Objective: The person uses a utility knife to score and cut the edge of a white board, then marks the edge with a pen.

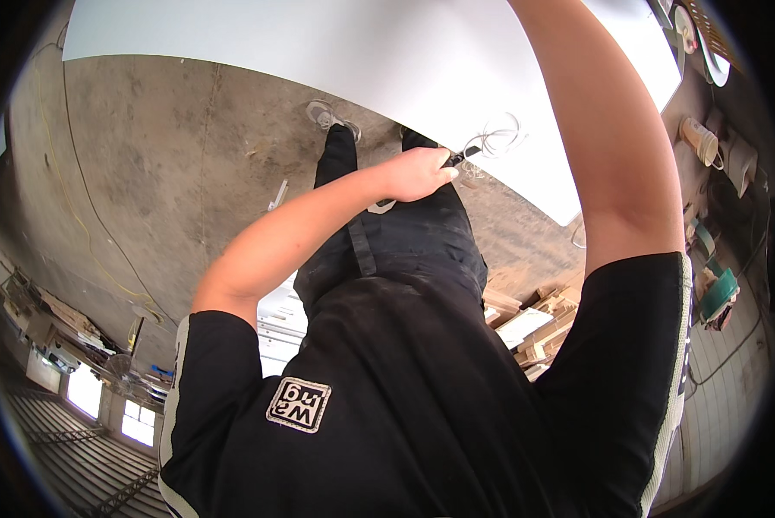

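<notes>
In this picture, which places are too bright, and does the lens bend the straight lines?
Head view: glare washes out part of the white board; in the same head view, the windows at lower left are nearly blank white; also there, the board's near edge bows, and the picture's corners go black.

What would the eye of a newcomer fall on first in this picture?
The large white panel filling the top stands out first. Next comes the pale coil, showing against the panel's lower edge, just right of the left hand. Wood pieces lie below, right of the person's waist.
</notes>
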Demonstrator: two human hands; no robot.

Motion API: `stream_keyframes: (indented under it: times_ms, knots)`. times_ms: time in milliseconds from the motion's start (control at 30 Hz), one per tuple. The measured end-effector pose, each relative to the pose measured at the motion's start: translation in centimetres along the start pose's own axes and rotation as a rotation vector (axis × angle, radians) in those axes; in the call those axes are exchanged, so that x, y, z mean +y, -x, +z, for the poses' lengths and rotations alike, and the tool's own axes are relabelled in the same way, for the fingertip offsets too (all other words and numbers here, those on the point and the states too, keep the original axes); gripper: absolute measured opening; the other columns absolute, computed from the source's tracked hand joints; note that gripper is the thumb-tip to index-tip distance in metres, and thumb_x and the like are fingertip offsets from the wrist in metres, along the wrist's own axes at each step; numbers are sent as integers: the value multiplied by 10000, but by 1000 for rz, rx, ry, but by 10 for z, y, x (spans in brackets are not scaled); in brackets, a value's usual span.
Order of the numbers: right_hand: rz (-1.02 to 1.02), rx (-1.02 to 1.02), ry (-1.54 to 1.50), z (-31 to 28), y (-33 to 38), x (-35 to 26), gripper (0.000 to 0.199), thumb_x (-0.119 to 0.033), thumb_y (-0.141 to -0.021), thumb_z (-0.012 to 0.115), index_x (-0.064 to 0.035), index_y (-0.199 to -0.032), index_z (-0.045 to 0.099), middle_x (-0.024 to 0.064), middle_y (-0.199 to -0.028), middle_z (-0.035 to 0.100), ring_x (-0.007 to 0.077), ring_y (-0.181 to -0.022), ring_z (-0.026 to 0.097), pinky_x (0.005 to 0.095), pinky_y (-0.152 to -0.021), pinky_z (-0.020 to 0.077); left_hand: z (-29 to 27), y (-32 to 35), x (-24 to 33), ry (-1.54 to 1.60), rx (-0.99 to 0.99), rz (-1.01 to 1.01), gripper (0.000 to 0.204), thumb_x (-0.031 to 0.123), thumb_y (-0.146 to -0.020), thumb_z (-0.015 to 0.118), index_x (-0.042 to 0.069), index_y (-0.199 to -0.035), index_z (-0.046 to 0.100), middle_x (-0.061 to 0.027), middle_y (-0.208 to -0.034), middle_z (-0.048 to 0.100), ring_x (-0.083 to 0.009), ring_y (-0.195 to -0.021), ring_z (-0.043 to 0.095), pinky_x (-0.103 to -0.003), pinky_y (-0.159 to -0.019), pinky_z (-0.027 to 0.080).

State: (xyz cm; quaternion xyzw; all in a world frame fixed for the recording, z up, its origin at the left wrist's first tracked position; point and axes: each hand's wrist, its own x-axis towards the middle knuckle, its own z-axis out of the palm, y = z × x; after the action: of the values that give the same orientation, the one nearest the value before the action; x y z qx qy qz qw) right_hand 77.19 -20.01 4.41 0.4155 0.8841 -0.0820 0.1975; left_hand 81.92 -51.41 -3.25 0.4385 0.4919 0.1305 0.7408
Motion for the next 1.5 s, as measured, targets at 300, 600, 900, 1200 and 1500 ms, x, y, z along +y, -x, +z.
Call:
stream_keyframes:
  times_ms: [300, 600, 900, 1200, 1500]
  knots:
    - [-18, 15, -26, -7, 9, 2, 1432, -853, -614, 839, -73, -1681, 286, 223, -1745, 257, 481, -1583, 273, 617, -1129, 514, 63, -35, 18, 52, 2, 10, 430, 326, -1102, 549, -80, -1242, 560, -308, -1106, 690, -451, -1088, 680, -494, -958, 517]
    - [-66, 54, -69, -3, 9, 8, 1382, -854, -624, 830, -50, -1647, 363, 227, -1717, 314, 473, -1553, 327, 559, -1149, 512, 132, -79, 37, 32, 4, 16, 442, 346, -1097, 541, -78, -1220, 564, -331, -1110, 694, -485, -1083, 678, -525, -944, 520]
    - [-180, 142, -26, 13, 14, 29, 1378, -847, -660, 818, -69, -1679, 313, 218, -1752, 259, 453, -1591, 289, 520, -1249, 387, 178, -101, 57, 50, 12, 1, 422, 344, -1091, 528, -50, -1236, 573, -316, -1149, 706, -482, -1091, 680, -543, -952, 519]
    - [-289, 14, 183, 71, 92, 209, 1512, -866, -549, 854, -181, -1729, 200, 194, -1792, 141, 448, -1642, 139, 599, -1276, 301, 156, -77, 53, 77, 134, -69, 384, 365, -1091, 566, -19, -1080, 580, -220, -895, 685, -385, -856, 675, -470, -791, 505]
    - [-274, 27, 180, 75, 101, 211, 1542, -876, -536, 854, -162, -1727, 184, 219, -1786, 128, 501, -1625, 140, 626, -1262, 313, 182, -98, 66, 49, 120, -42, 354, 329, -1089, 552, -24, -1079, 565, -235, -990, 684, -395, -951, 668, -474, -869, 511]
